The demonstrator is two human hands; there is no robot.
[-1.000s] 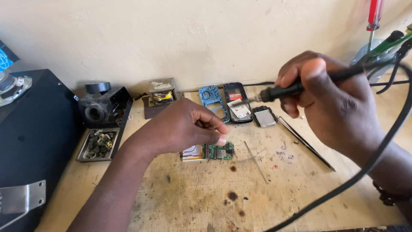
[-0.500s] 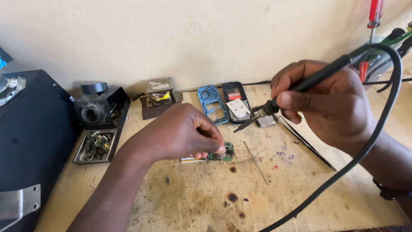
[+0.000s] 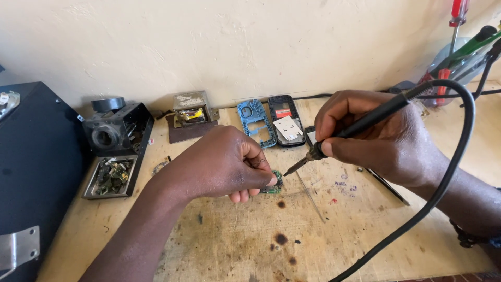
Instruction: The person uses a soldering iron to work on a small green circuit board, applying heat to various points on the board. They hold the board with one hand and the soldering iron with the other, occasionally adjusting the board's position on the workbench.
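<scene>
Fingertips of the left hand pinch a small green circuit board flat against the scorched wooden counter. The right hand is closed pen-style around a black soldering iron, its tip just beside the board's edge (touching or not, I cannot tell). Behind lie a blue phone frame and a black phone body.
</scene>
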